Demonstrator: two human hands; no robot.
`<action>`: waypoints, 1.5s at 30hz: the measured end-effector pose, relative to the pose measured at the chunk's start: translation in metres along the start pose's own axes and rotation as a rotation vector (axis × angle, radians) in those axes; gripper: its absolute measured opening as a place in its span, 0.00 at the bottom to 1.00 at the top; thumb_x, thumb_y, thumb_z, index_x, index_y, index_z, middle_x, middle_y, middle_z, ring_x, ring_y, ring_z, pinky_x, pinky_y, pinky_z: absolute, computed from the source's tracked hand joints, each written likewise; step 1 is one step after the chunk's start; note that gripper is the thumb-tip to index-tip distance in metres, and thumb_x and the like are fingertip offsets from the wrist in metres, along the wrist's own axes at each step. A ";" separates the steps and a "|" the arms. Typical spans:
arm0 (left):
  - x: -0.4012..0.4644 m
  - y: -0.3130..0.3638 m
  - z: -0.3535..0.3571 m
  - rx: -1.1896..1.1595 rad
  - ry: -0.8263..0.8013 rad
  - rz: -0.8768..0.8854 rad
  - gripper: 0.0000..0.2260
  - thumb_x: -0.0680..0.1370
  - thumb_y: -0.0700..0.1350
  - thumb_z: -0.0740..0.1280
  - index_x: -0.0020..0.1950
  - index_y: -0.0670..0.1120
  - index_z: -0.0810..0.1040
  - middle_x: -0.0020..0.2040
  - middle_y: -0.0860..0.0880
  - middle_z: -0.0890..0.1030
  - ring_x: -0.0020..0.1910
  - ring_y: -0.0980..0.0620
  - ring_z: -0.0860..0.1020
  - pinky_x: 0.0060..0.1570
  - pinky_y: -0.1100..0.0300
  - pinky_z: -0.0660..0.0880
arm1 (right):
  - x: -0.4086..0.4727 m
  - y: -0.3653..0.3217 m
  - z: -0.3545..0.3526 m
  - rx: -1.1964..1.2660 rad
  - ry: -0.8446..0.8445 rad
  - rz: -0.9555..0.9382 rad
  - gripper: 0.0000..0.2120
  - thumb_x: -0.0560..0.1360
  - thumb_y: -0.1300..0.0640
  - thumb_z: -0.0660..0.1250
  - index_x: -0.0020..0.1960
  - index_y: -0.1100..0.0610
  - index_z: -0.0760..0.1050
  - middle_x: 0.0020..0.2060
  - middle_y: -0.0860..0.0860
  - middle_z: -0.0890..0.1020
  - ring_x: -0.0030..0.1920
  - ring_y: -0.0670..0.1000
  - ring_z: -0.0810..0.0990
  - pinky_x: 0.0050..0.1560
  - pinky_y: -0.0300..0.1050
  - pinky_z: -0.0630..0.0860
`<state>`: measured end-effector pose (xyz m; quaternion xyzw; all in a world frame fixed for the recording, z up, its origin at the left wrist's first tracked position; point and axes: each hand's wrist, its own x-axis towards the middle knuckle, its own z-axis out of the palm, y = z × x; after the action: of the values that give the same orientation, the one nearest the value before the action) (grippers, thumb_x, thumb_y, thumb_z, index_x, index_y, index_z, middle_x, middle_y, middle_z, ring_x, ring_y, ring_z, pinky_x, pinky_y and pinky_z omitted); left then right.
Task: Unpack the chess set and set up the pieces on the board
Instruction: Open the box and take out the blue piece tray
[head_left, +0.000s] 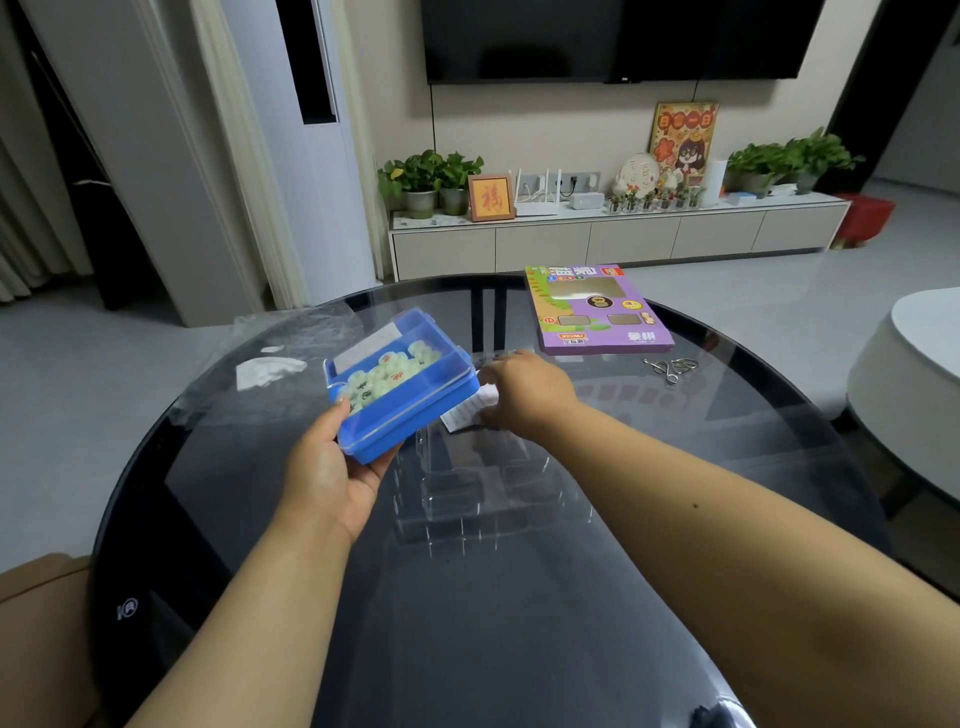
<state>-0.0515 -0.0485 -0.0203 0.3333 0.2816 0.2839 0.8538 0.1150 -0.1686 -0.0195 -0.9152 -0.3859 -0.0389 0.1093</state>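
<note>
A person's left hand (332, 467) grips the near corner of a blue rectangular plastic case with a clear lid (402, 379), holding it tilted above a round dark glass table (519, 623). Through the lid show pale green round chess pieces marked in red and dark characters (387, 374), heaped toward the lower side of the case, with a folded white sheet (371, 343) lying along its far side.

The right hand (524, 392) reaches across just beside the case, palm down, its fingers bent onto a small white printed paper slip (470, 413) on the table; whether they pinch the slip or only press on it cannot be told.

Below the hands, a clear moulded plastic packaging tray (483, 488) rests on the glass, its compartments barely visible against the dark surface. Farther back on the table lies a flat purple cardboard game box with cut-out windows (597, 312), well apart from the case. Near the box, to its right, sits a small tangle of silver metal wire rings (670, 369). On the left part of the table lie a sheet of crumpled clear plastic wrap (291, 332) and a white crumpled scrap (267, 370).

Beyond the table stand a low white cabinet (597, 239) with green potted plants (431, 182) and a wall-mounted black television (613, 39).
</note>
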 end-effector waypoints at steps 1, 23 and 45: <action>0.000 0.000 0.000 0.003 0.001 0.001 0.07 0.80 0.45 0.63 0.55 0.43 0.77 0.48 0.44 0.84 0.41 0.50 0.84 0.37 0.56 0.82 | 0.003 -0.003 0.002 -0.015 -0.011 -0.006 0.25 0.70 0.45 0.71 0.64 0.50 0.74 0.59 0.48 0.77 0.62 0.52 0.70 0.52 0.46 0.72; 0.002 0.001 -0.003 -0.021 -0.003 -0.012 0.08 0.80 0.44 0.64 0.55 0.42 0.77 0.48 0.44 0.84 0.41 0.49 0.85 0.40 0.55 0.82 | 0.023 -0.006 0.003 0.413 0.010 0.396 0.06 0.76 0.63 0.61 0.47 0.60 0.76 0.41 0.55 0.78 0.42 0.58 0.77 0.40 0.43 0.73; -0.010 -0.012 0.011 -0.008 -0.004 -0.029 0.07 0.80 0.45 0.64 0.53 0.43 0.77 0.43 0.45 0.85 0.41 0.50 0.85 0.38 0.57 0.82 | -0.047 0.101 0.009 0.238 0.291 0.776 0.13 0.77 0.53 0.63 0.58 0.58 0.75 0.62 0.57 0.71 0.62 0.58 0.68 0.56 0.48 0.68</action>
<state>-0.0474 -0.0664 -0.0194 0.3261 0.2837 0.2720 0.8598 0.1539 -0.2679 -0.0532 -0.9585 0.0046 -0.0790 0.2740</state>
